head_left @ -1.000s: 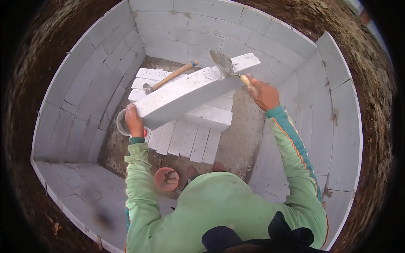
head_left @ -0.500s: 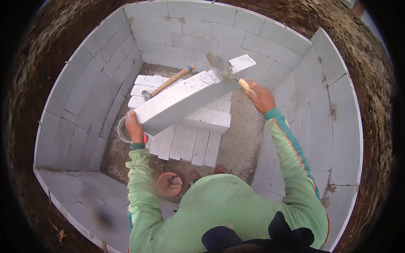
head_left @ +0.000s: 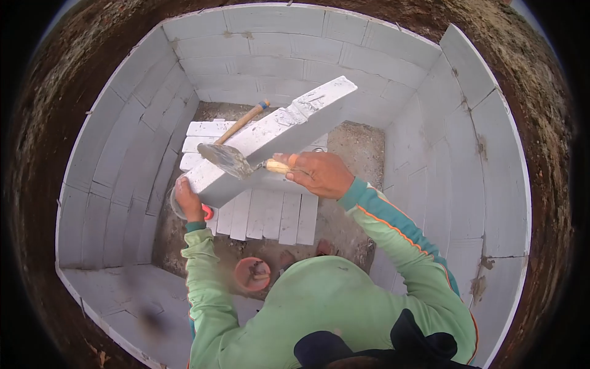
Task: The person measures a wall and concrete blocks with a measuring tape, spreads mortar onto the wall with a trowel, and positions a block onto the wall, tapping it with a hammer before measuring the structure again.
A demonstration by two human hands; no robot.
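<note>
A long white lightweight block [head_left: 270,132] lies slanted over a stack of similar blocks [head_left: 264,215]. Its near left end is gripped by my left hand [head_left: 189,200], with the fingers bent over the edge. My right hand [head_left: 319,174] is closed round the wooden handle of a trowel [head_left: 227,161]. The grey blade hangs over the left part of the block's top; whether it touches I cannot tell. Part of the top face farther along looks rough and chipped. Behind the block, a hammer [head_left: 243,123] with a wooden handle rests on the stack, its head hidden.
Walls of white blocks [head_left: 258,55] surround me, with brown soil outside them. An orange bucket [head_left: 252,274] with tools inside stands on the dirt floor [head_left: 356,157] near my body. Beside my left hand is a partly hidden grey bucket [head_left: 176,204].
The trowel in my right hand has come from the block's far end back toward my left hand. My left hand still grips the near end.
</note>
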